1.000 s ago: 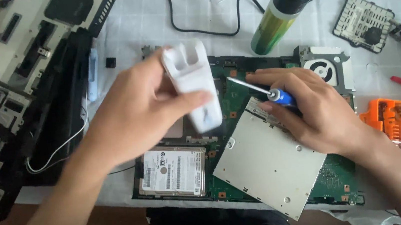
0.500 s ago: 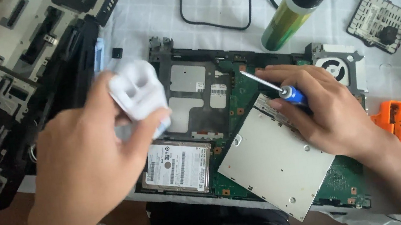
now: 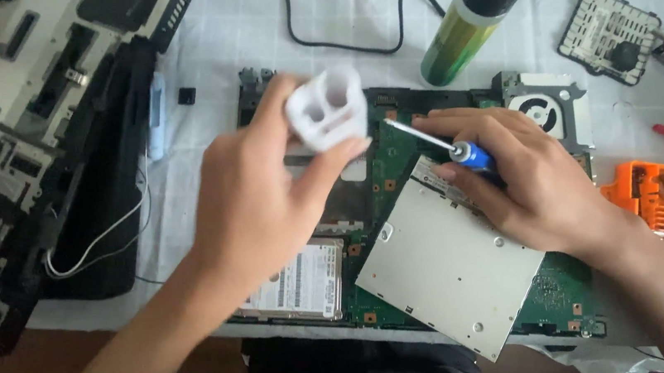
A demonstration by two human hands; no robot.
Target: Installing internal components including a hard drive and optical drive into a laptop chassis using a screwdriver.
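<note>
My left hand pinched a light, hard white plastic part by its sides; my right hand fingers wrapped the thin, slippery blue screwdriver.

— Where is the camera looking from?

— It is sitting on the person's head and looking almost straight down at the counter. The forearms are coming in from the bottom edge.

— Is it close?

— Yes, quite near. The left hand and the right hand are filling the middle, and the green circuit board is lying right under them.

— Is another view sharing this?

— No, only this one.
</note>
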